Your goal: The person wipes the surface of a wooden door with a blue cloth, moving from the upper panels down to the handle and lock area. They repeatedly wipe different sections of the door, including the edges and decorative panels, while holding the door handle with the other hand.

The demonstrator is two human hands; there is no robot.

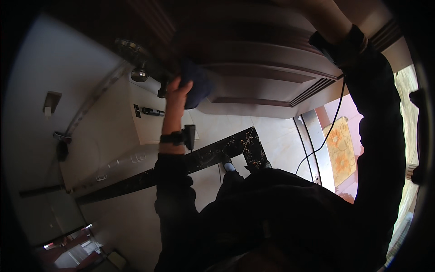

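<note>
A bunched dark blue cloth (196,85) is gripped in my left hand (177,89), thumb and fingers closed around it. The cloth lies against the face of a dark brown panelled door (258,78), near its left edge. Just left of that hand a round metal doorknob (139,74) sticks out. My right arm reaches up along the right side, past the door's far edge. Only part of my right hand (295,4) shows at the top rim, dark and cut off, so its fingers are hidden. Both wrists wear black straps with small devices.
Pale floor tiles (275,136) with a black marble-patterned border strip (217,149) lie below me. A black cable (336,119) hangs from my right wrist to the floor. Beyond the metal threshold (316,146) is a floral doormat (336,149). A switch plate (52,101) is on the left wall.
</note>
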